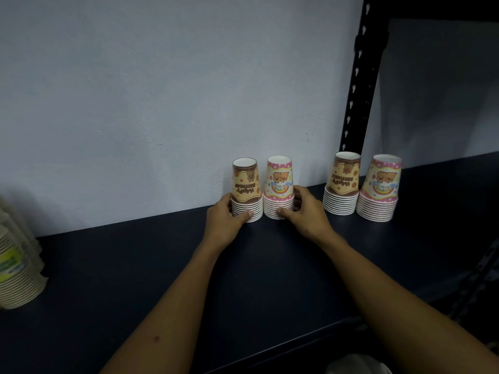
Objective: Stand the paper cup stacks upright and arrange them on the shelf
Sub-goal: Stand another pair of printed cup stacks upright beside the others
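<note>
A dark, smooth shelf [135,279] runs wide under a pale wall [162,90], with a black slotted post [356,85] at one o'clock. At nine o'clock, a tall leaning stack of plain ridged cups [16,265]. Centre: four upside-down paper stacks, printed tapered cones over ribbed white rims. The left hand [224,222] curls around the brown stack [247,193]; the right hand [305,211] clasps the pink stack [278,190] touching it. At two o'clock, another brown stack [342,184] and pink stack [379,190] stand free.
</note>
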Demonstrator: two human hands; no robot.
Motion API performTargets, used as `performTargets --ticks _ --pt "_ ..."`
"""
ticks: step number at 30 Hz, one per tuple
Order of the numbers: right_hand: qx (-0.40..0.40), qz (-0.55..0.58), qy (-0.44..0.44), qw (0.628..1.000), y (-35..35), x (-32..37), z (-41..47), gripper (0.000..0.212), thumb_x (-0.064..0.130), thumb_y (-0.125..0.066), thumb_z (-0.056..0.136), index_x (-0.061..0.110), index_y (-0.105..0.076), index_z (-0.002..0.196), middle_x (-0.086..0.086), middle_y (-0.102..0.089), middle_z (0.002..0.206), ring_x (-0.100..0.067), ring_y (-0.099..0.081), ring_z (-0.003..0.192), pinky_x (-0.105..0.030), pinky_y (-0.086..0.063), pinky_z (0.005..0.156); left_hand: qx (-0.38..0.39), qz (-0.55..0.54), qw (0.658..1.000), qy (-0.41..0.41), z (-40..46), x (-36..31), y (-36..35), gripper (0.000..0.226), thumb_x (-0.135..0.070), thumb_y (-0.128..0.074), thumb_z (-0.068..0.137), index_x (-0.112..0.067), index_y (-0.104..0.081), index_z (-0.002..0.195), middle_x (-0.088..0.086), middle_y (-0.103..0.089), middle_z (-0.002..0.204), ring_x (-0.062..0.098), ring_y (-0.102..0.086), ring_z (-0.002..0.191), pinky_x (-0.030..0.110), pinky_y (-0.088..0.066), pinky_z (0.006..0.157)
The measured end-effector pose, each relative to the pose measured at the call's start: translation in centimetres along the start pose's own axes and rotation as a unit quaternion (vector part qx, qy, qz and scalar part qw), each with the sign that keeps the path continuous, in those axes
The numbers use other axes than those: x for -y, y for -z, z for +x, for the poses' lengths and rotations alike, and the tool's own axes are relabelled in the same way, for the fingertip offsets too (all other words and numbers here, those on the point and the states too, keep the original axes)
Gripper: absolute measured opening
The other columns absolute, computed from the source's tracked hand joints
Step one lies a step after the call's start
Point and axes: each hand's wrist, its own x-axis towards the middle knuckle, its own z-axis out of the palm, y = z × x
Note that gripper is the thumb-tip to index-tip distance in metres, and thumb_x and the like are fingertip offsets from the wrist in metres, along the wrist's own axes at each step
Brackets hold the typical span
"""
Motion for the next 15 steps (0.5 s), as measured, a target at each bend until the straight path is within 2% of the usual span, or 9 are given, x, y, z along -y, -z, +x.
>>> performTargets --ticks 4,10,15 --pt "-0.004 0.000 -0.002 1.000 0.1 0.1 -0.4 0.065 0.019 -0.077 0.080 0.015 -0.045 0.137 -0.003 -0.058 0.134 -0.007 -0.055 0.110 -0.023 -0.045 0.091 0.001 -0.003 1.000 -0.002 -0.3 0.0 0.2 0.051 -0.016 -0.078 0.080 -0.014 -0.058 0.127 0.001 -0.065 0.126 0.007 -0.060 0.105 0.017 -0.047 0.086" --pt "-0.020 -0.001 -0.006 1.000 0.5 0.3 -1.6 0.067 0.018 -0.078 0.079 0.014 -0.045 0.137 -0.004 -0.059 0.134 -0.016 -0.058 0.117 -0.029 -0.048 0.097 0.019 0.007 1.000 -0.012 -0.9 -0.5 0.0 0.055 -0.018 -0.077 0.081 -0.013 -0.055 0.131 0.003 -0.063 0.130 0.008 -0.058 0.107 0.020 -0.046 0.088" --pt "-0.051 -0.011 -0.016 0.999 1.3 0.3 -3.1 0.068 0.015 -0.078 0.078 0.013 -0.045 0.137 -0.004 -0.060 0.132 -0.017 -0.058 0.118 -0.026 -0.047 0.095 0.044 0.018 0.999 -0.011 -1.4 -1.0 -0.5 0.060 -0.020 -0.078 0.080 -0.013 -0.052 0.134 0.003 -0.062 0.132 0.014 -0.060 0.115 0.025 -0.047 0.094"
